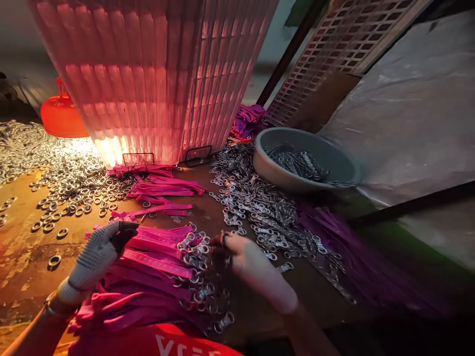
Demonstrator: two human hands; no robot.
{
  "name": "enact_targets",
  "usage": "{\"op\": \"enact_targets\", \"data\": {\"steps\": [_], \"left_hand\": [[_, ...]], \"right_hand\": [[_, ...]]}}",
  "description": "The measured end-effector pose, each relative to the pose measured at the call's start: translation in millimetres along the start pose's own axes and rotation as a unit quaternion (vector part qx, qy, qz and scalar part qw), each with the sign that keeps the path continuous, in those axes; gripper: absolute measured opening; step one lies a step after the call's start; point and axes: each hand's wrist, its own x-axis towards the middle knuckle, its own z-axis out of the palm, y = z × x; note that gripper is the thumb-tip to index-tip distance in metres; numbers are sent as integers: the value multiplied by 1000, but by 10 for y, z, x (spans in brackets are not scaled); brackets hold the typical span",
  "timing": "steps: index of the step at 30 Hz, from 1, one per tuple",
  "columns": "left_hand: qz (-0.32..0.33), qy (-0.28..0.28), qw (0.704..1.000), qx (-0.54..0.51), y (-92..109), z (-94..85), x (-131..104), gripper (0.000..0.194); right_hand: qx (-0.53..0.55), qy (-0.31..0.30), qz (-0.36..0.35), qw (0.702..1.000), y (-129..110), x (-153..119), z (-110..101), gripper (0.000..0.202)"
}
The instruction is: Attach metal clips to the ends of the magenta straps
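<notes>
My left hand (98, 252), in a white dotted glove with dark fingertips, is at the left ends of a row of magenta straps (156, 262). Its fingers are pressed together; what they hold, if anything, is hidden. My right hand (252, 264), in a pale glove with dark fingers, is just right of the metal clasps (202, 247) at the straps' other ends. Its fingers are curled in, and I cannot make out what is between them. More pink straps (163, 185) lie beyond my hands.
Loose metal rings (81, 185) are heaped at left under a red lamp (63, 116). Metal clasps (256, 207) are piled at right, beside a grey basin (308, 183) that holds more. A ribbed translucent panel (148, 84) stands behind. Purple straps (345, 252) lie at right.
</notes>
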Motion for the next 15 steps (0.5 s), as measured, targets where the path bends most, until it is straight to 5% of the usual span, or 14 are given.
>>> {"op": "enact_targets", "data": {"steps": [3, 6, 8, 11, 15], "left_hand": [[-152, -47, 959, -235, -81, 196, 36, 38], [-282, -126, 863, -399, -75, 365, 113, 46], [-305, -166, 830, -436, -45, 417, 145, 49], [-296, -200, 823, -443, -15, 441, 114, 44], [-245, -186, 864, -399, -18, 442, -21, 41]], "right_hand": [[-157, 16, 200, 967, 562, 287, 60, 23], [-221, 42, 254, 941, 948, 588, 192, 26], [-239, 48, 257, 935, 1075, 718, 272, 28], [-243, 44, 258, 934, 1158, 779, 337, 29], [-241, 45, 247, 937, 1197, 690, 331, 27]]}}
